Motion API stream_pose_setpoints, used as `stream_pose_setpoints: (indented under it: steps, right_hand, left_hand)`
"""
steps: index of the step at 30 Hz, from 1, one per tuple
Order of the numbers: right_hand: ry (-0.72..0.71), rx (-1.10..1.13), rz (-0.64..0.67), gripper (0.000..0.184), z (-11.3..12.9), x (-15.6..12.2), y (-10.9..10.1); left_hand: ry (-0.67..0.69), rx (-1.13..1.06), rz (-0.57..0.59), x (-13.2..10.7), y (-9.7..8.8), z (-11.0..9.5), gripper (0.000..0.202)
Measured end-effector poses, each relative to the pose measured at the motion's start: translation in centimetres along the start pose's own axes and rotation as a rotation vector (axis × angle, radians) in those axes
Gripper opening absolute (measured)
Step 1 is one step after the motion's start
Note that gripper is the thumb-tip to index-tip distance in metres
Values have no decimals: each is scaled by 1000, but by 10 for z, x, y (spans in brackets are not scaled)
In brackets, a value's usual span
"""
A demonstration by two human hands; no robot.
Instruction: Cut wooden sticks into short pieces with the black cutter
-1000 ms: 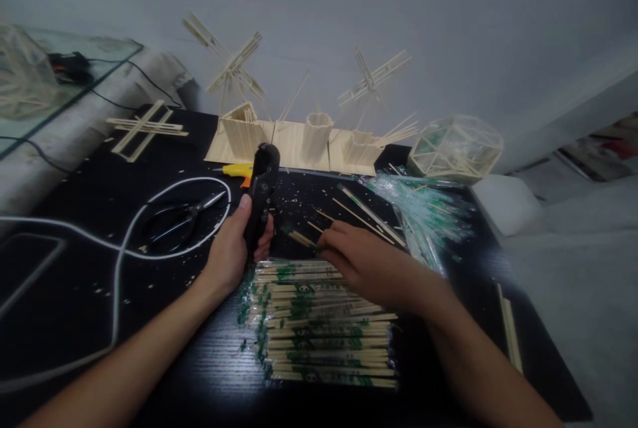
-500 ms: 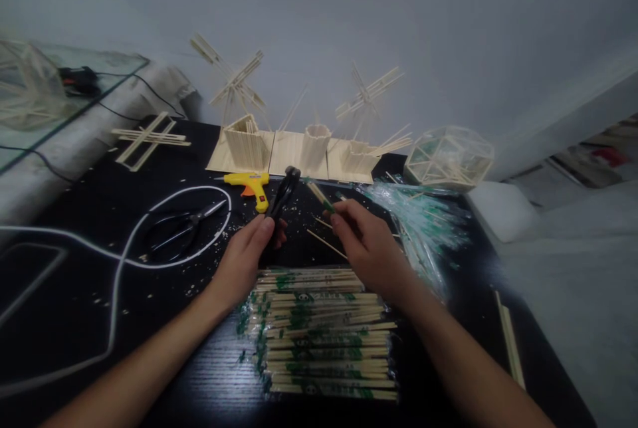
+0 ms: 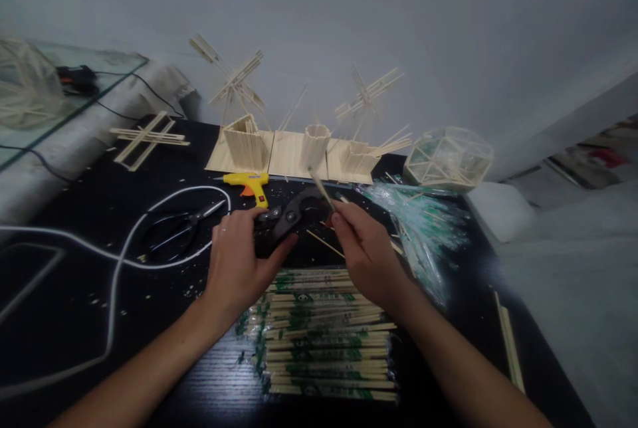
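Note:
My left hand (image 3: pixel 239 262) is closed round the handles of a black cutter (image 3: pixel 289 212), whose jaws point right. My right hand (image 3: pixel 361 248) pinches a thin bamboo stick (image 3: pixel 319 185) that rises up and to the left, its lower part lying at the cutter's jaws. Both hands hover over a black table (image 3: pixel 74 268), just beyond a stack of wrapped chopsticks (image 3: pixel 323 335) with green print.
A yellow glue gun (image 3: pixel 249 183), black scissors (image 3: pixel 182 225) and a white cable (image 3: pixel 117 262) lie to the left. Stick-built models on a wooden base (image 3: pixel 294 149), a stick cross (image 3: pixel 147 137), a polyhedron frame (image 3: pixel 448 155) and torn green wrappers (image 3: pixel 423 222) fill the back and right.
My left hand turned the cutter from upright to lying sideways with jaws rightward. My right hand lifted the stick off the table and brought it to the jaws.

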State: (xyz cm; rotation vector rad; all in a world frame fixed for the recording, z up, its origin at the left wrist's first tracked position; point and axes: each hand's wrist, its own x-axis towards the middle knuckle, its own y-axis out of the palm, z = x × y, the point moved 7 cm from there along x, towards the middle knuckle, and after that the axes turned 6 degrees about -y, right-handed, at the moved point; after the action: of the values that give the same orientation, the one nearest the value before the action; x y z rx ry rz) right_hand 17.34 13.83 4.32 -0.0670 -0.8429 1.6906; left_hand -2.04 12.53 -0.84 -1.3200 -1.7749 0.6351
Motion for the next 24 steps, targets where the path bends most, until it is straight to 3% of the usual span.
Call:
stream_pose_setpoints:
  steps: [6,24]
  right_hand:
    - [-28,-35,54,36,-1,-2,10]
    - [9,-118,70,28,-7,-5,17]
  left_hand:
    - [-19,114,-79,-1,-5,-1,64]
    - [3,148,27,0,1,-3,53]
